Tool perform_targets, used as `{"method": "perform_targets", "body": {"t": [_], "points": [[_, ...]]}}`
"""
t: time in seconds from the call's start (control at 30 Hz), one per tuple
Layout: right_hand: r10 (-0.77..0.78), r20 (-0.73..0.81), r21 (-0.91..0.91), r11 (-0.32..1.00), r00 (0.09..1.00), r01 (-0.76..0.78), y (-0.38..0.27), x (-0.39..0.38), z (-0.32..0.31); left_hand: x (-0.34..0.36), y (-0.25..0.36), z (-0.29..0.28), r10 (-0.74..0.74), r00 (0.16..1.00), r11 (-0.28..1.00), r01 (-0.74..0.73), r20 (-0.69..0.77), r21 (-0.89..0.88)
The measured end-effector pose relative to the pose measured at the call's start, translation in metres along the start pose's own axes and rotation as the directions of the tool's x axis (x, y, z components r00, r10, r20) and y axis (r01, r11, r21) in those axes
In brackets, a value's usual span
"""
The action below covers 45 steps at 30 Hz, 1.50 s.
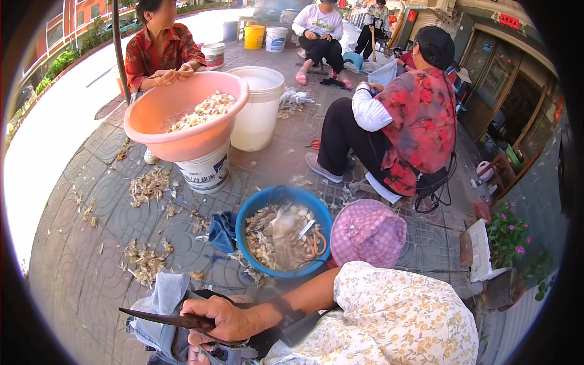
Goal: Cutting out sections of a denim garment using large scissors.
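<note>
Fingers of the right hand [222, 319] wrap dark shears [164, 319]; left hand [196, 354] half cut off, grip unclear.

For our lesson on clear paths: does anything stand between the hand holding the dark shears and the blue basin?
Nothing solid shows. Between the hand with the shears and the blue basin lie only loose husk scraps. The blue cloth lies left of the basin, the pink hat right of it.
</note>
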State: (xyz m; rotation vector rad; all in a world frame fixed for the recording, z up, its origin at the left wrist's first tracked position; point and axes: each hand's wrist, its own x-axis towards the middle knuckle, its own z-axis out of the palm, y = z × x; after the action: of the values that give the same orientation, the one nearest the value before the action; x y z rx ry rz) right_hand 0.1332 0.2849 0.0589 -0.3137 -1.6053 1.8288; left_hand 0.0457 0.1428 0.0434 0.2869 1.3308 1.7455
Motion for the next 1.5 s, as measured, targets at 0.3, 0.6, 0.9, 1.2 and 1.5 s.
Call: {"method": "perform_targets", "body": {"t": [0.3,0.6,0.9,1.2,1.5], "points": [[-0.049,-0.003,-0.077,0.996,0.999,0.048,-0.002,-0.001,0.002,-0.004,-0.009,-0.007,0.372,0.902,0.811,-0.430,0.218,0.395],[-0.136,0.083,-0.027,0.990,0.987,0.139,-0.015,-0.001,0.011,-0.012,-0.005,-0.019,0.398,0.902,0.809,-0.431,0.167,0.401],[-0.089,0.130,0.027,0.996,0.988,0.086,-0.005,0.007,0.014,-0.020,0.003,-0.021,0.437,0.882,0.753,-0.467,0.179,0.463],[-0.009,0.204,-0.099,0.995,0.979,0.030,-0.001,0.015,0.020,-0.018,0.030,-0.005,0.066,0.992,0.982,-0.045,0.110,-0.185],[0.024,0.324,-0.238,0.970,0.946,0.058,-0.002,0.026,0.018,-0.013,0.026,-0.014,0.091,0.988,0.988,-0.074,0.125,-0.132]]}}
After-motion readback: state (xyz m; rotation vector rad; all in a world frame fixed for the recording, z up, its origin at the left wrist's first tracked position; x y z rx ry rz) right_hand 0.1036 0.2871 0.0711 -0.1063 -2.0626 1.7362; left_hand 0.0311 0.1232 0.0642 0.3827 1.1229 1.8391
